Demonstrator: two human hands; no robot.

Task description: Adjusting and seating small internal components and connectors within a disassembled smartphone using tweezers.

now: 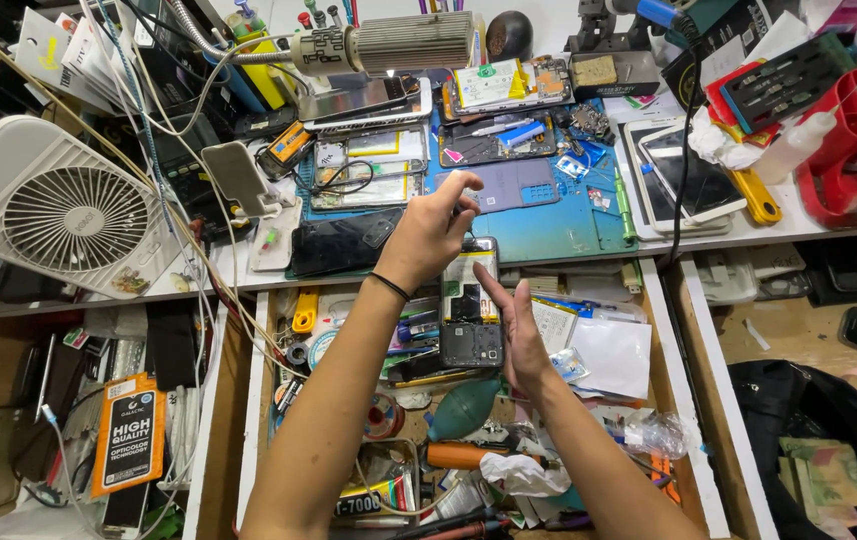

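left hand (435, 228) pinches top of opened black phone with exposed innards (470, 305), frame centre | right hand (518, 325) flat, open beside it | risk: one-handed pinch slips, phone falls into cluttered open drawer (653, 330)

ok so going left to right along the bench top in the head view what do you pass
white fan → black phone lying face down → left hand → blue work mat → stacked white phones → red tape dispenser

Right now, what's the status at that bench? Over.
Left hand pinches the top of an opened phone. Right hand braces its side, open. Open drawer of clutter beneath. Nothing blocking.
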